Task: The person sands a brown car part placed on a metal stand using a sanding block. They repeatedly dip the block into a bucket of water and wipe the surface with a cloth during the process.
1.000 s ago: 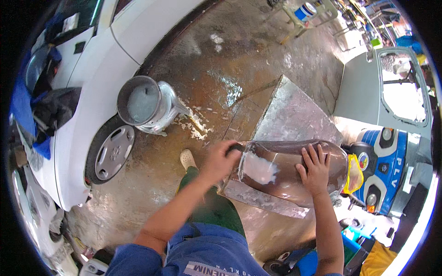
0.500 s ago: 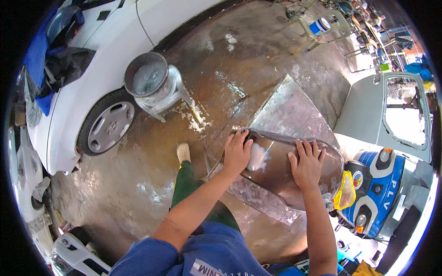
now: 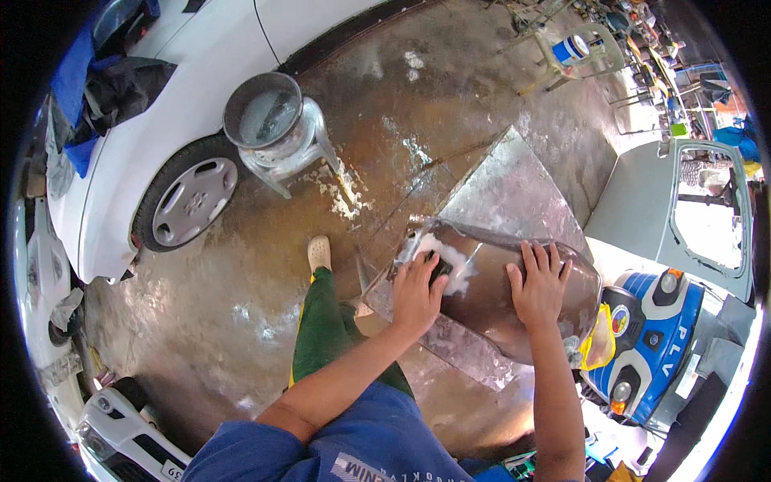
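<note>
My left hand (image 3: pixel 418 289) is closed on a dark sanding pad (image 3: pixel 438 265), pressed on a whitish, wet-looking patch of a glossy brown curved panel (image 3: pixel 486 297). My right hand (image 3: pixel 538 293) lies open on the same panel, right of the patch, fingers spread. The panel rests on a worn, speckled metal-topped surface (image 3: pixel 506 177), whose corner points away from me. A yellow plastic bag (image 3: pixel 598 341) is at the panel's right end. The underside of the left hand is partly hidden.
A white car (image 3: pixel 104 217) fills the left side, beside a metal bucket (image 3: pixel 265 120) on a stool (image 3: pixel 313 149). A grey car door (image 3: pixel 638 201) and blue-white front panel (image 3: pixel 658 345) stand at the right. Behind are a plastic chair (image 3: pixel 602 52) with a tub and assorted clutter.
My left hand moved onto the patch from the panel's upper left edge, then slightly down and toward me with the pad. The white smear has shifted. My right hand stays spread. The view has shifted.
</note>
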### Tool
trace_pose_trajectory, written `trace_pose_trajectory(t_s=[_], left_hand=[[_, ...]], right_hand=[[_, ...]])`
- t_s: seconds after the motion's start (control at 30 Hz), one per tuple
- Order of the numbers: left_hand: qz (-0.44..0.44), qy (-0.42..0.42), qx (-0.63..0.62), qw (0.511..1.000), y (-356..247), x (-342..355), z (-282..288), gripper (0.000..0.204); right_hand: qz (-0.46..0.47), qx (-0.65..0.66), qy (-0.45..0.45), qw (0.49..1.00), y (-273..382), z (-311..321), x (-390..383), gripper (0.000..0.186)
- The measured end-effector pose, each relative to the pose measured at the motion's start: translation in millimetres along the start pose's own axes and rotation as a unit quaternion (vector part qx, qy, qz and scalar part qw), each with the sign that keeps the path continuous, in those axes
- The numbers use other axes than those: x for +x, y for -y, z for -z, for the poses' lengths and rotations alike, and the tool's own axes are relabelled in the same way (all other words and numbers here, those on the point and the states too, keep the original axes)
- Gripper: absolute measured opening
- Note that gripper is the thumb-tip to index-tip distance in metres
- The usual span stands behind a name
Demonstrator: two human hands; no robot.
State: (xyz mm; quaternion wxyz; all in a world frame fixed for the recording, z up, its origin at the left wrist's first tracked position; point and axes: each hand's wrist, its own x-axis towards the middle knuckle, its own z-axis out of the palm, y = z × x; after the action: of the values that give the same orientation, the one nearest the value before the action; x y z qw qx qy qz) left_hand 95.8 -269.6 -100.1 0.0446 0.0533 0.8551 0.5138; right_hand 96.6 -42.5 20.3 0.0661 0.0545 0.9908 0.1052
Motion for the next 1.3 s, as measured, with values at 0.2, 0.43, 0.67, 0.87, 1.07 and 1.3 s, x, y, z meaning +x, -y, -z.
trace_pose_trajectory(t_s=[0.2,0.43,0.67,0.87,1.07,1.3], left_hand=[[0.012,-0.037,0.012,0.999,10,44,-9,0.046],[0.036,-0.029,-0.064,0.997,7,43,-1,0.047],[0.002,0.014,-0.054,0.998,-16,-2,6,0.042],[0.053,-0.024,-0.07,0.996,-5,22,-3,0.043],[0.038,-0.017,-0.064,0.997,4,31,-3,0.046],[0.017,0.013,-0.063,0.998,-10,-6,4,0.045]], right_hand=[[0.008,0.006,-0.016,1.0,4,2,8,0.058],[0.008,0.008,-0.023,1.0,6,1,8,0.057],[0.013,0.002,-0.023,1.0,-2,-2,0,0.057],[0.012,-0.001,-0.018,1.0,-2,-2,2,0.057],[0.015,0.008,-0.031,0.999,-1,-3,3,0.056],[0.01,0.016,-0.03,0.999,-4,-7,-2,0.057]])
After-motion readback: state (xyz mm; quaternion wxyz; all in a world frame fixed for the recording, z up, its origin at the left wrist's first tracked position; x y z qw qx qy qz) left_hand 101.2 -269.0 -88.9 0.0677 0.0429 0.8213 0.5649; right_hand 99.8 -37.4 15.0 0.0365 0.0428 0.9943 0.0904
